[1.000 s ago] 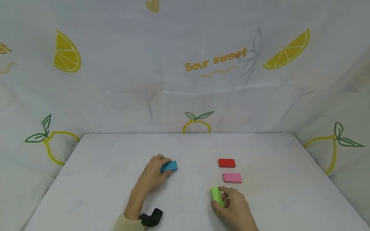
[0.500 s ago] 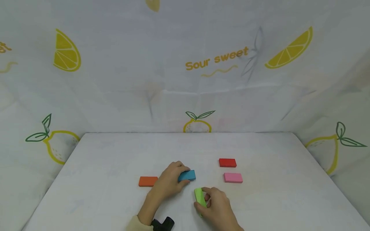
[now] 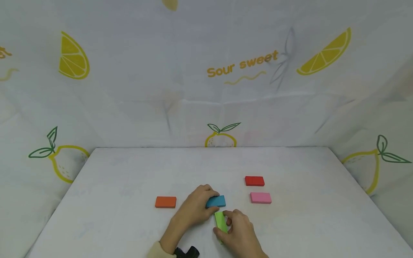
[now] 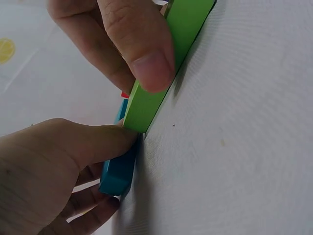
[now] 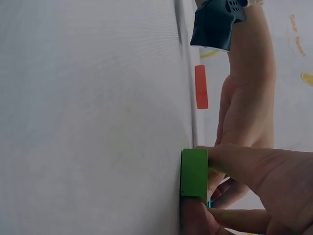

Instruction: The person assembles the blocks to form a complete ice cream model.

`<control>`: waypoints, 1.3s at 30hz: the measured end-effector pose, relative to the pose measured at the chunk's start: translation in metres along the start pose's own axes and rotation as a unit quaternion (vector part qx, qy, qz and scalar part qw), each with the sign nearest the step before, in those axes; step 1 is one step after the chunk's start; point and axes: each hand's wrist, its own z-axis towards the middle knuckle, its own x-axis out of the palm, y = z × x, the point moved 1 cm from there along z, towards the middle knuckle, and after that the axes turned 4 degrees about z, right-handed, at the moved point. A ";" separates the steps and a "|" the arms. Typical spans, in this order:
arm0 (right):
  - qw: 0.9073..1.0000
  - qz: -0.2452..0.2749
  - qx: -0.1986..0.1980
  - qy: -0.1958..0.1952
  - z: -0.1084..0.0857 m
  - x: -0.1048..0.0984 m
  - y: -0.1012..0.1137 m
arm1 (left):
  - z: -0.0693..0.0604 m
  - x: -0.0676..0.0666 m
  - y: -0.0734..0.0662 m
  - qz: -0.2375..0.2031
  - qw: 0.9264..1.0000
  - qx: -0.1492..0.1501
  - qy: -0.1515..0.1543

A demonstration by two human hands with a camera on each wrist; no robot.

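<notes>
A blue block [image 3: 217, 201] lies near the middle of the white table, pinched between the thumb and fingers of my left hand [image 3: 197, 204]. Just in front of it, my right hand [image 3: 240, 231] grips a light green block [image 3: 221, 221] from the right side. In the left wrist view the far end of the green block [image 4: 146, 105] comes up against the left thumb, beside the blue block [image 4: 118, 171]. From the right wrist, the green block [image 5: 194, 173] shows end-on at the table surface, and the blue one is mostly hidden behind the hands.
An orange block [image 3: 166, 202] lies left of my left hand. To the right are a red block [image 3: 254, 181] and, nearer, a pink block [image 3: 260, 197]. A white cloth wall with lemon prints rises behind the table [image 3: 129, 168]. A black camera mount [image 3: 187, 252] is on the left wrist.
My left hand has brought the blue block right and nearer, uncovering the orange block. My right hand has moved left with the green block, so the two blocks are now close together.
</notes>
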 end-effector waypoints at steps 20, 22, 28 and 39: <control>0.997 0.064 0.014 0.050 -0.001 0.004 -0.003 | -0.002 -0.010 0.014 -0.065 0.995 0.030 0.068; 0.997 0.066 0.002 0.046 -0.001 0.003 -0.004 | -0.002 -0.010 0.014 -0.065 0.995 0.030 0.076; 0.997 0.069 -0.026 0.035 -0.003 0.003 -0.003 | -0.004 -0.013 0.012 -0.060 0.994 0.036 0.088; 0.996 0.072 -0.022 0.040 -0.002 0.003 -0.003 | -0.004 -0.012 0.012 -0.065 0.993 0.031 0.096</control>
